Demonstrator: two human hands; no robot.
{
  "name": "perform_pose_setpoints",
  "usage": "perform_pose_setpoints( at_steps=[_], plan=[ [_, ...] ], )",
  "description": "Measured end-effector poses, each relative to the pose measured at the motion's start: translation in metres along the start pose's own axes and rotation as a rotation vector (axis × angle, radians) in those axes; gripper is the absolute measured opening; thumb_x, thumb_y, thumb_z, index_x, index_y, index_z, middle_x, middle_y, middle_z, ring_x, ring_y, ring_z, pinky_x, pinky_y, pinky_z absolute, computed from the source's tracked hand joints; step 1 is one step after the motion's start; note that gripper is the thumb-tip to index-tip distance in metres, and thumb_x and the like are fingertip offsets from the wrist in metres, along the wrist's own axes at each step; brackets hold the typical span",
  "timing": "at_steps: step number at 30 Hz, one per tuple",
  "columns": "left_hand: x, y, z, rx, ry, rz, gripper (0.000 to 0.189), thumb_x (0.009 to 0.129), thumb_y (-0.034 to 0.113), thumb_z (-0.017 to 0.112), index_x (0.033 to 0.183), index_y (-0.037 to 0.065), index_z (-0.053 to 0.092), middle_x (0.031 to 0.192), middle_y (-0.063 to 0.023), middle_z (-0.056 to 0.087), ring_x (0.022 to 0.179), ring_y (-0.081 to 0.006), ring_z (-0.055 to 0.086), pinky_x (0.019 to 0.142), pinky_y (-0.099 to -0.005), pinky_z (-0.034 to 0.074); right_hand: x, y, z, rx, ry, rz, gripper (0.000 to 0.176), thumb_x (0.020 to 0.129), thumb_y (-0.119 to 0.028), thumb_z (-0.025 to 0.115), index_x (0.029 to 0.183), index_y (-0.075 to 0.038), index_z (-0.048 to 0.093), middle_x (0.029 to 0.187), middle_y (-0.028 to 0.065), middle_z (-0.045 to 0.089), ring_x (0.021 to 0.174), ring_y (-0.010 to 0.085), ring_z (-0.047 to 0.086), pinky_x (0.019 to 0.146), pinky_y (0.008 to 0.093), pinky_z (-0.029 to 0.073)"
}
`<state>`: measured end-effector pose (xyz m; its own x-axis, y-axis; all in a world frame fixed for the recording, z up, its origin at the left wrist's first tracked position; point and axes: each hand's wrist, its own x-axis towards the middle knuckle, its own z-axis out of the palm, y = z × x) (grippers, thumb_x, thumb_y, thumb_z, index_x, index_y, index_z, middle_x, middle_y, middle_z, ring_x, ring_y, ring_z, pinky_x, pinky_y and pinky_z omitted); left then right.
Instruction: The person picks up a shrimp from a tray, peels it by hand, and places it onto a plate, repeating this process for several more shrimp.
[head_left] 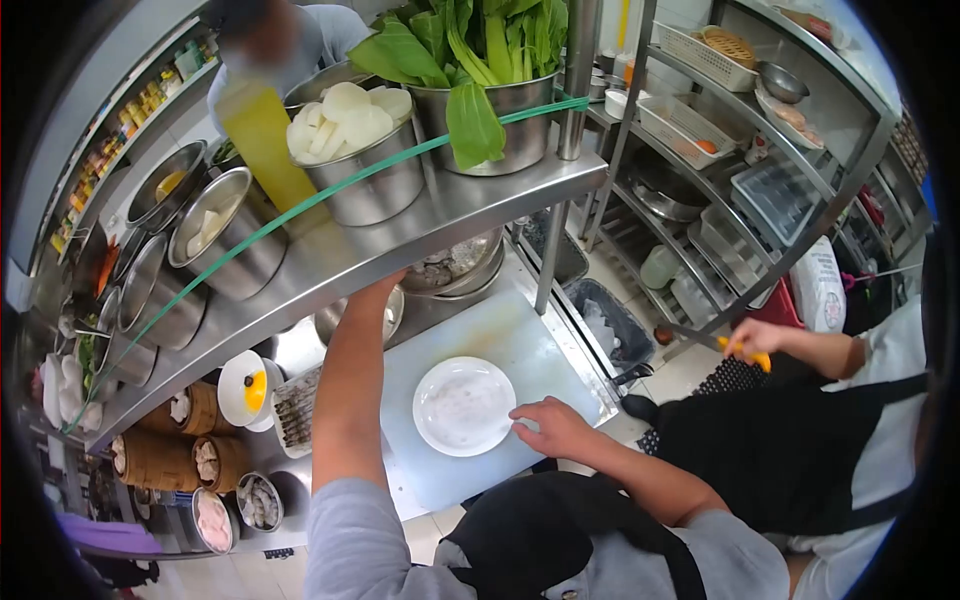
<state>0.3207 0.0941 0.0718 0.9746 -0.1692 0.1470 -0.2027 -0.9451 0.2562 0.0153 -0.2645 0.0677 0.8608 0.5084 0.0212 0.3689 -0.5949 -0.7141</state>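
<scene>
In the head view, a white plate (463,407) is laid flat on a pale cutting board (548,352), perhaps because a level, well-supported base is offered there. Its rim is touched from the side by the fingertips of the right hand (552,427), seemingly so that it is steadied without its face being covered; finger and thumb are parted, and the rim is not clamped. The left hand (387,284) is extended beneath the metal shelf (480,222), near a small metal bowl (396,328) (its fingers are hidden, so whether they are apart or closed cannot be told). By the low shelf, a reach from below seems to be imposed. The plate is thus placed just to the left of the right hand, and nearer the body than the left hand.
</scene>
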Motion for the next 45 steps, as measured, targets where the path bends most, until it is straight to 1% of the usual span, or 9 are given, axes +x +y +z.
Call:
perform_pose_setpoints(
  at_steps=[4, 6, 8, 9, 14, 22, 29, 32, 45],
  plan=[
    [-0.019, -0.042, -0.023, -0.06, -0.077, -0.015, 0.034, 0.1, 0.028, 0.06, 0.125, 0.006, 0.066, 0.117, -0.012, 0.07, 0.1, -0.0239, 0.068, 0.092, -0.0385, 0.053, 0.04, -0.009, -0.009, 0.042, 0.088, -0.099, 0.029, 0.091, -0.023, 0.07, 0.117, -0.009, 0.073, 0.105, 0.0162, 0.075, 0.091, 0.0403, 0.066, 0.087, 0.0457, 0.053],
    [-0.076, 0.042, -0.102, -0.319, -0.22, -0.101, 0.026, 0.098, 0.019, 0.063, 0.119, 0.003, 0.067, 0.106, -0.0081, 0.069, 0.083, -0.0202, 0.064, 0.08, -0.0337, 0.053, 0.071, -0.017, -0.012, 0.048, 0.274, -0.198, 0.037, 0.091, -0.023, 0.071, 0.125, -0.008, 0.069, 0.111, 0.0166, 0.074, 0.095, 0.0406, 0.065, 0.088, 0.0463, 0.053],
    [-0.123, 0.085, -0.124, -1.231, -0.14, -0.381, 0.022, 0.097, 0.014, 0.059, 0.114, 0.002, 0.066, 0.105, -0.0097, 0.069, 0.077, -0.022, 0.065, 0.073, -0.0335, 0.055, 0.098, -0.035, -0.014, 0.017, 0.453, -0.227, 0.044, 0.091, -0.023, 0.072, 0.131, -0.007, 0.065, 0.116, 0.0164, 0.072, 0.099, 0.0402, 0.063, 0.09, 0.0467, 0.052],
    [-0.144, 0.095, -0.128, -1.231, -0.142, -0.4, 0.022, 0.097, 0.014, 0.059, 0.114, 0.002, 0.066, 0.105, -0.0097, 0.069, 0.077, -0.022, 0.065, 0.073, -0.0335, 0.055, 0.107, -0.044, -0.017, -0.021, 0.479, -0.199, 0.047, 0.091, -0.024, 0.073, 0.134, -0.007, 0.063, 0.118, 0.0162, 0.071, 0.102, 0.0399, 0.062, 0.09, 0.0467, 0.051],
    [-0.23, 0.096, -0.081, -1.94, -0.481, -0.448, 0.022, 0.097, 0.009, 0.051, 0.114, 0.002, 0.064, 0.103, -0.0114, 0.066, 0.075, -0.0243, 0.06, 0.071, -0.0374, 0.051, 0.109, -0.039, 0.004, 0.17, 0.063, -0.239, 0.044, 0.092, -0.025, 0.073, 0.128, -0.002, 0.062, 0.123, 0.0169, 0.069, 0.103, 0.0369, 0.062, 0.092, 0.0439, 0.051],
    [-0.281, 0.115, -0.038, -2.193, -0.528, -0.655, 0.029, 0.098, 0.016, 0.06, 0.121, -0.001, 0.059, 0.106, -0.0124, 0.065, 0.077, -0.0207, 0.057, 0.072, -0.036, 0.05, 0.087, -0.023, 0.037, 0.413, -0.243, -0.073, 0.026, 0.092, -0.025, 0.068, 0.095, 0.001, 0.066, 0.083, 0.0136, 0.065, 0.075, 0.0277, 0.058, 0.07, 0.0379, 0.046],
    [-0.292, 0.13, -0.027, -0.873, -0.375, -0.23, 0.032, 0.092, 0.011, 0.071, 0.122, 0.003, 0.062, 0.107, -0.0095, 0.067, 0.086, -0.0175, 0.06, 0.082, -0.0317, 0.05, 0.068, -0.017, 0.02, 0.055, -0.176, -0.122, 0.021, 0.091, -0.024, 0.065, 0.089, -0.004, 0.068, 0.076, 0.0174, 0.068, 0.075, 0.0365, 0.063, 0.081, 0.0424, 0.05],
    [-0.298, 0.124, 0.0, -0.376, -0.143, 0.1, 0.032, 0.089, 0.02, 0.074, 0.116, 0.003, 0.068, 0.11, -0.0126, 0.068, 0.106, -0.0313, 0.062, 0.095, -0.0424, 0.05, 0.067, -0.001, 0.027, -0.25, -0.105, -0.337, 0.016, 0.087, -0.024, 0.066, 0.087, -0.008, 0.069, 0.072, 0.0115, 0.069, 0.078, 0.0313, 0.066, 0.093, 0.0416, 0.046],
    [-0.295, 0.13, 0.042, -0.344, 0.052, 0.22, 0.024, 0.085, 0.015, 0.075, 0.106, 0.006, 0.073, 0.107, -0.0114, 0.067, 0.108, -0.033, 0.06, 0.098, -0.0458, 0.046, 0.074, 0.017, 0.057, -0.256, 0.002, -0.34, 0.015, 0.088, -0.02, 0.066, 0.092, -0.008, 0.074, 0.077, 0.0121, 0.07, 0.081, 0.0278, 0.068, 0.097, 0.0398, 0.043]
  ],
)
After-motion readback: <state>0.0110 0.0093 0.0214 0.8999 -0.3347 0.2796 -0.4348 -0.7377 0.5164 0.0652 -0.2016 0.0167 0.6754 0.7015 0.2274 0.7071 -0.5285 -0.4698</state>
